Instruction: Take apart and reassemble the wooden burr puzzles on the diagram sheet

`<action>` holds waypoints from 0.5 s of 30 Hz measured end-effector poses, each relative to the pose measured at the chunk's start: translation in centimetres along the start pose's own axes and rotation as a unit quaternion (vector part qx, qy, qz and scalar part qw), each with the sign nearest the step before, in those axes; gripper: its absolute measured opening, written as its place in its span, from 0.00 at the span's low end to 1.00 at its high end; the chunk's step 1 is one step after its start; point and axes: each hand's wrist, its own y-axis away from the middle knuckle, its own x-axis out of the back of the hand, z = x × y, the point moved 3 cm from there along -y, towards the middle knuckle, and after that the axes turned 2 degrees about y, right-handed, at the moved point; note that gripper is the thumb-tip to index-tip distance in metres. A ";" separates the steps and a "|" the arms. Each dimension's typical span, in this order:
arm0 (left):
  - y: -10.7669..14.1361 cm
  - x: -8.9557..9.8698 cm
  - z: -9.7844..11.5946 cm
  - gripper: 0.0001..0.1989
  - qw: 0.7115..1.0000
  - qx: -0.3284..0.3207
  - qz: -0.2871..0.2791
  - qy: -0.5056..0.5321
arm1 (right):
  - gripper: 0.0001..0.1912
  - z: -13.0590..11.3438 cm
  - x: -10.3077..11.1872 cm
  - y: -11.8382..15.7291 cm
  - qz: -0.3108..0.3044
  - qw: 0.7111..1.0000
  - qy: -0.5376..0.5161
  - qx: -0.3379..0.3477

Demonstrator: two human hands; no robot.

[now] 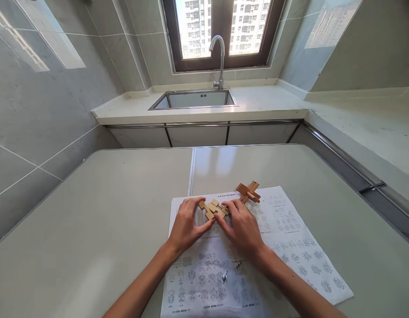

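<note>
Several light wooden puzzle pieces (213, 209) with notches lie close together over the printed sheet. My left hand (186, 224) curls round their left side, thumb and fingers touching the pieces. From the right, my right hand (240, 226) grips the same cluster between thumb and fingers; a dark mark shows on a piece by its fingertips. Whether the pieces interlock I cannot tell. Just beyond my right hand, a darker brown wooden cross-shaped puzzle (248, 192) rests at the sheet's top edge. The paper sheet (204, 245), covered in small diagrams, is partly hidden under my hands and forearms.
The sheet lies on a pale table (125, 212) with a seam (191, 172). Past its far edge runs a white counter (267, 99) with a sink (194, 107) and a tap (221, 62) below a window. Tiled wall stands to the left.
</note>
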 end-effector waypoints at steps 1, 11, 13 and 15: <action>0.0 -0.1 0.0 0.28 1.000 -0.001 -0.004 0.002 | 0.17 0.0 0.0 0.0 0.000 1.000 0.000 0.000; 0.2 -0.2 0.7 0.28 0.998 -0.031 -0.043 -0.014 | 0.17 0.1 -0.2 0.1 -0.004 1.000 0.003 -0.026; 0.2 -0.2 0.8 0.28 0.998 -0.036 -0.046 -0.021 | 0.17 0.0 -0.1 0.1 -0.004 0.999 0.002 -0.032; 0.2 -0.3 1.0 0.29 0.997 -0.044 -0.059 -0.025 | 0.17 0.0 -0.1 0.2 -0.002 0.999 0.000 -0.037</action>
